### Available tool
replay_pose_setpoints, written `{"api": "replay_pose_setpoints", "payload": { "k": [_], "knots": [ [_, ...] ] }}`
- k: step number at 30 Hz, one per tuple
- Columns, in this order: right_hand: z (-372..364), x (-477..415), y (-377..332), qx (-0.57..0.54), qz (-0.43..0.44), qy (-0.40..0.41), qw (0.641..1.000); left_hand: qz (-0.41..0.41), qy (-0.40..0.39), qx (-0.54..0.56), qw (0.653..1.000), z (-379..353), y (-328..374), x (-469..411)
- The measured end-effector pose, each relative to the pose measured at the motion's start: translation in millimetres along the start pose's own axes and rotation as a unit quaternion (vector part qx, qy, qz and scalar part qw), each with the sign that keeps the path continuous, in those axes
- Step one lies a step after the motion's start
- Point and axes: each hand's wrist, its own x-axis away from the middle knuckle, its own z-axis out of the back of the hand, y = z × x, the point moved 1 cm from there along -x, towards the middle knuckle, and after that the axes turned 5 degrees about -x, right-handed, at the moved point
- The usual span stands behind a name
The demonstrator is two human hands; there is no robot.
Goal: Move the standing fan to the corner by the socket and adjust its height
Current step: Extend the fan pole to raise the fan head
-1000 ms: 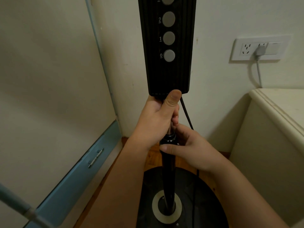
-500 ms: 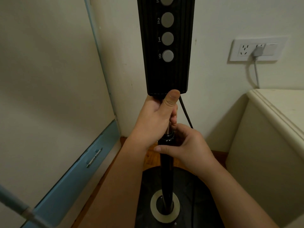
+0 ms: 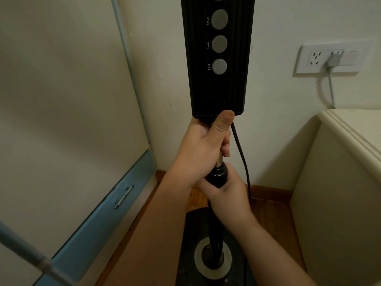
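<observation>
at the far left a blurred grey rod [image 3: 24,252] crosses the lower corner, too soft to identify. beside it a cream panel runs down to a blue drawer front [image 3: 99,219] with a small metal handle [image 3: 124,196]. a pale blue strip [image 3: 132,79] marks the edge where that panel meets the wall.

the standing fan [image 3: 216,58] is in the corner, its round black base [image 3: 189,244] on the wooden floor [image 3: 144,223] and its black pole rising through a grey ring at the base's centre. the control panel carries round grey buttons [image 3: 219,43] with the printed digits "2", "1" and "0" to their left, in descending order; another button is cut off by the top edge and its label cannot be read. no brand name shows.

the left hand [image 3: 202,147] is wrapped around the shiny upper tube just under the panel, thumb tip pressed on the panel's lower edge. the right hand [image 3: 226,193] is closed around the black collar [image 3: 218,175] where the shiny tube enters the lower pole, touching the left hand. a black cord [image 3: 242,162] hangs from behind the panel just right of the hands.

on the wall to the right is a white socket plate [image 3: 313,58], with a grey plug [image 3: 335,59] in it and a pale cable drooping behind a cream cabinet [image 3: 340,182] that fills the right edge.
</observation>
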Motion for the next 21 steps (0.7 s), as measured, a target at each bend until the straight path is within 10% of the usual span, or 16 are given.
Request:
{"api": "replay_pose_setpoints", "payload": {
  "k": [5, 12, 21],
  "knots": [
    [-19, 10, 3, 0.058, 0.021, 0.118, 0.991, 0.005, -0.007, -0.004, 1.000, 0, 2, 1],
    [23, -25, -20, 0.027, 0.008, -0.189, 0.981, 0.017, -0.013, -0.007, 1.000, 3, -2, -1],
    [-3, -17, -9, -0.026, 0.056, -0.022, 0.998, 0.022, -0.014, -0.001, 1.000, 3, -2, -1]
  ]
}}
